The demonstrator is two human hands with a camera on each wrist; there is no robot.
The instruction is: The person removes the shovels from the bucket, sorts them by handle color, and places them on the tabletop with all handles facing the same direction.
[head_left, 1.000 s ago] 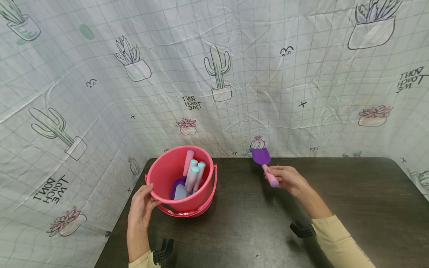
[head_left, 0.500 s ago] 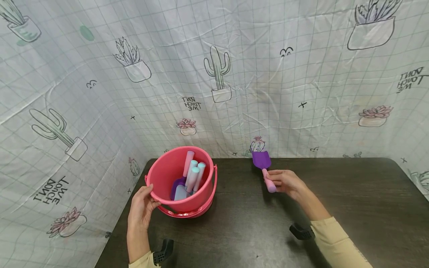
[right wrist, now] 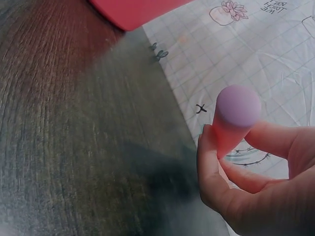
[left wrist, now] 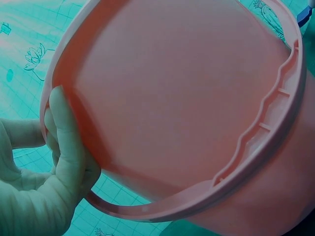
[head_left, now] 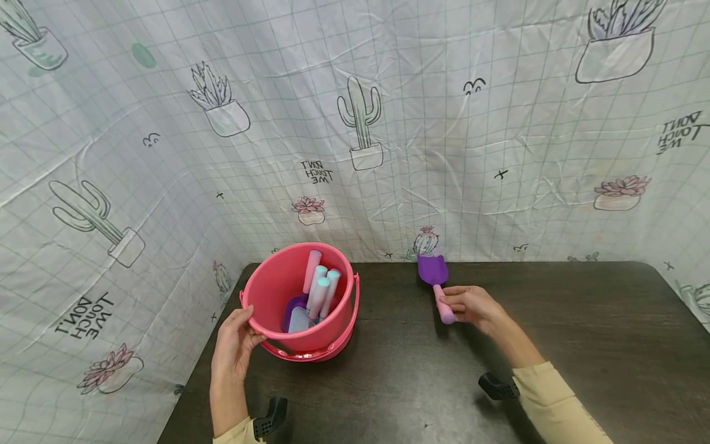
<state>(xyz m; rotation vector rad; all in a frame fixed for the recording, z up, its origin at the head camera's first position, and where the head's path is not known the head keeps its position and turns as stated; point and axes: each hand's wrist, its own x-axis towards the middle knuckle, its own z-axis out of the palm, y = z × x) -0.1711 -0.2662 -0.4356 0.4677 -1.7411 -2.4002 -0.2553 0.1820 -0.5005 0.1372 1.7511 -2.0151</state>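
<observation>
Purple shovel (head_left: 434, 276), 3 o'clock of pink bucket (head_left: 269, 283), pinched by handle (head_left: 443, 310) in right hand (head_left: 471, 305) fingers; left hand (head_left: 233, 339) fingers grip bucket's 8 o'clock edge. Risk: light pinch lets shovel twist; tugging edge tips bucket.

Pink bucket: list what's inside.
Inside the bucket: a pink handle with a purple blade, three pale aqua-tipped handles, and a light-blue blade. The near rim and these pieces hide whatever lies lower.

Pink-handled purple shovel (head_left: 433, 270) right of pink bucket (head_left: 269, 288) with tools (head_left: 318, 298) inside
</observation>
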